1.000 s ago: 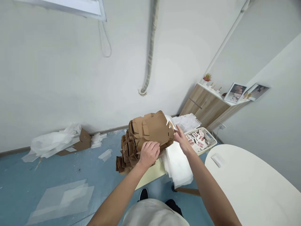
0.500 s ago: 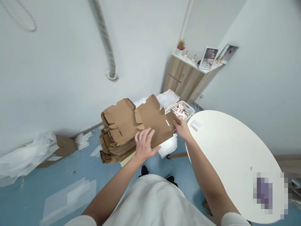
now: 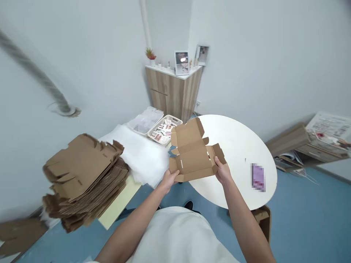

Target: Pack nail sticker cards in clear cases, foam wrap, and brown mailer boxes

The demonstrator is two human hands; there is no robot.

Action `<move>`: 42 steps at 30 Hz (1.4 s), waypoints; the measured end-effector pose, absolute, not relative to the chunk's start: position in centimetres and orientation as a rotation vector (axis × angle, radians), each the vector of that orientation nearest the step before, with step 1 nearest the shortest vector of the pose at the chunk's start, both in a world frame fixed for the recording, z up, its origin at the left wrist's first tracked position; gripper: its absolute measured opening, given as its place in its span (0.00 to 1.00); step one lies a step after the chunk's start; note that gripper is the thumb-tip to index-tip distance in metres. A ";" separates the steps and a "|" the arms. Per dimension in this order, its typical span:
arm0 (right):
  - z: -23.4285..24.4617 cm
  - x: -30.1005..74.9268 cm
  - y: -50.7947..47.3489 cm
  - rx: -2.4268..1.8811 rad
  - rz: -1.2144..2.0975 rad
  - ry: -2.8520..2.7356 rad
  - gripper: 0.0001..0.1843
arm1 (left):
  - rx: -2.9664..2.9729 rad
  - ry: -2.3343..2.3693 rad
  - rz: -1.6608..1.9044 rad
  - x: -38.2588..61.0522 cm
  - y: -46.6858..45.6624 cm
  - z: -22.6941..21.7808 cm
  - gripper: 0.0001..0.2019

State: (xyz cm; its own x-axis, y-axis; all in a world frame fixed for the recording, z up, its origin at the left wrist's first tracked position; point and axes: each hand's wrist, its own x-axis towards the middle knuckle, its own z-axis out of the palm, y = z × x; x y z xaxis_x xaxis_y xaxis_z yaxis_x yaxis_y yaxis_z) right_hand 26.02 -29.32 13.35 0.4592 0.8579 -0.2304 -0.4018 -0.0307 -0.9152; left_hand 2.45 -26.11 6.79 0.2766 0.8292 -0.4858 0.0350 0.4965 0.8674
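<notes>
I hold one flat brown cardboard box blank (image 3: 193,153) in front of me, over the near edge of a round white table (image 3: 238,146). My left hand (image 3: 169,178) grips its lower left corner and my right hand (image 3: 222,171) grips its lower right side. The blank's flaps are partly raised. A tall pile of the same brown cardboard blanks (image 3: 82,179) lies to my left on a low pale yellow surface (image 3: 120,201).
White foam sheets (image 3: 139,155) lie beside the pile. Behind them stand a clear plastic tray (image 3: 145,122) and a white basket of small packets (image 3: 164,129). A wooden corner cabinet (image 3: 172,91) carries frames and a plant. Boxes and papers (image 3: 309,140) lie on the blue floor at right.
I lifted one blank off the pile and carried it right, over the white table. My view turned right. Both hands now grip the blank's lower edge.
</notes>
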 end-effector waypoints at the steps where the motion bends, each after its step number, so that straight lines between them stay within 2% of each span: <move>1: 12.6 27.2 -30.4 -1.237 1.049 -0.448 0.26 | 0.881 1.166 0.678 3.8 -26.1 6.4 0.23; 5: 9.6 31.3 -34.8 -1.415 0.964 -0.346 0.27 | 0.921 1.240 0.689 7.8 -25.7 4.3 0.14; 9: 7.0 33.9 -37.8 -1.563 0.953 -0.322 0.23 | 1.085 1.311 0.594 10.3 -24.5 2.0 0.10; 15: 3.1 35.8 -39.3 -1.749 0.944 -0.419 0.15 | 1.311 1.356 0.423 12.6 -22.9 -0.2 0.10; 22: -0.1 36.8 -39.1 -1.974 0.746 -0.458 0.22 | 1.351 1.224 0.346 15.0 -20.9 -0.9 0.13; 27: -0.4 36.3 -38.9 -2.129 0.735 -0.362 0.30 | 1.463 1.277 0.334 15.4 -19.5 -1.4 0.22; 32: 0.4 36.2 -38.4 -2.328 0.565 -0.356 0.35 | 2.138 1.099 0.362 13.4 -20.1 0.1 0.37; 37: 1.4 37.3 -36.5 -2.353 0.530 -0.405 0.32 | 2.645 0.542 0.119 13.6 -21.1 1.9 0.26; 42: 2.1 39.6 -33.8 -2.318 0.527 -0.354 0.26 | 2.741 0.431 -0.013 15.4 -20.7 2.1 0.23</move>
